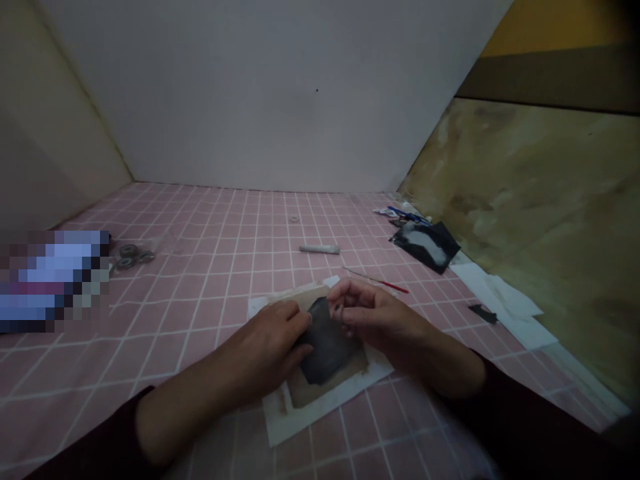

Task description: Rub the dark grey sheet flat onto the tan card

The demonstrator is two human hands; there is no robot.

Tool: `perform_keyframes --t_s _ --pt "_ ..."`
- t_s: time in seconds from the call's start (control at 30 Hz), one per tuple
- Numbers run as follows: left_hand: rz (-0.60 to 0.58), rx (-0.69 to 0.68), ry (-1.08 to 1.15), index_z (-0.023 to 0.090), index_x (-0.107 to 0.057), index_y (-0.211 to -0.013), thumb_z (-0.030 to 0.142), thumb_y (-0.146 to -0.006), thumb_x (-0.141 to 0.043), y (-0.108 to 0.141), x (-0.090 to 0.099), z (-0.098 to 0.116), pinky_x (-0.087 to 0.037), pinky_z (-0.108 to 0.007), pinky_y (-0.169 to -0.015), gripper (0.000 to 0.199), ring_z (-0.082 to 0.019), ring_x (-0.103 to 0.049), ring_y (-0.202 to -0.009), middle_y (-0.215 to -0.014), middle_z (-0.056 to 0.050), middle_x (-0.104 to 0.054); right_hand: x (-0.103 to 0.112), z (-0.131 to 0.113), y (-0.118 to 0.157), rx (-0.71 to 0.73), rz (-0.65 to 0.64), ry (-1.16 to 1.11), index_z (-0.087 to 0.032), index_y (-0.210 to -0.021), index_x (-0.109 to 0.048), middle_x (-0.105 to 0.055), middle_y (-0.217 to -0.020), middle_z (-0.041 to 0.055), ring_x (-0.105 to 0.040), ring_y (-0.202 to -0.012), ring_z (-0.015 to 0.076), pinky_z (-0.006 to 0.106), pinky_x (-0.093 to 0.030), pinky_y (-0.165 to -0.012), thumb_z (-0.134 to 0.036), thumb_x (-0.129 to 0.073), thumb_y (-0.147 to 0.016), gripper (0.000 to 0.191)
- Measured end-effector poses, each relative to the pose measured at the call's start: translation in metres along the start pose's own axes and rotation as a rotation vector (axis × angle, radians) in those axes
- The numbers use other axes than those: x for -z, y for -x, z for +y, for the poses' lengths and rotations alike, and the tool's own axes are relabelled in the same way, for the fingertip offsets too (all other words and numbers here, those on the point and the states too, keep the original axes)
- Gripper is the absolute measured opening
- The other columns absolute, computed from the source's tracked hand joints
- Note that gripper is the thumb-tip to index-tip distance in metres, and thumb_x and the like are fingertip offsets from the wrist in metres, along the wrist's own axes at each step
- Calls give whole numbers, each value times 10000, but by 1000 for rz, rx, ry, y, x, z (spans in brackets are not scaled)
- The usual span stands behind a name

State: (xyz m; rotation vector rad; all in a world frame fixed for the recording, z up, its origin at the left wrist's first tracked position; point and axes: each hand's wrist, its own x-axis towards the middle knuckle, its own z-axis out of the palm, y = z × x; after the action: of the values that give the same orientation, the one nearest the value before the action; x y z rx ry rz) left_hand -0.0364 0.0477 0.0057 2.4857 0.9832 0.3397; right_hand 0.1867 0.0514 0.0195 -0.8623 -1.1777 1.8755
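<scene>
A dark grey, thin sheet (330, 357) with trimmed corners lies on a brownish square over white paper (280, 427). My left hand (280, 337) rests at the sheet's left edge, thumb and forefinger apart with the tips on the sheet. Over the sheet's upper right side, my right hand (367, 312) is closed, its fingers curled toward the thumb. A tiny dark spot shows at those fingertips; I cannot make out what it is. Just beyond the right hand lies a thin tool with a red handle (397, 287).
A pale tube-like stick (319, 249) and a small ring (293, 219) lie farther back on the pink checked cloth (225, 280). At right are a black packet (427, 245), blue-handled tools (407, 214), a dark scrap (483, 313) and white paper (515, 300). Tape rolls (129, 257) sit left.
</scene>
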Motion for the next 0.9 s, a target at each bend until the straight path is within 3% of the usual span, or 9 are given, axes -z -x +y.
perform_keyframes --t_s 0.47,0.9 --pt "-11 7 -24 181 -505 -905 290 -906 -545 -1 2 3 -412 -341 -699 116 -199 -502 -825 -918 -51 -516 -2 -4 3 190 -77 425 -170 -939 -644 -603 -877 5 -556 -818 114 247 -406 -728 -152 -615 -845 100" --pt "-10 -7 -35 176 -521 -910 401 -927 -527 -1 5 4 -408 -343 -706 226 -198 -494 -817 -905 -49 -511 -3 0 3 202 -77 496 -167 -944 -610 -584 -854 3 -540 -772 114 249 -406 -676 -155 -620 -843 102"
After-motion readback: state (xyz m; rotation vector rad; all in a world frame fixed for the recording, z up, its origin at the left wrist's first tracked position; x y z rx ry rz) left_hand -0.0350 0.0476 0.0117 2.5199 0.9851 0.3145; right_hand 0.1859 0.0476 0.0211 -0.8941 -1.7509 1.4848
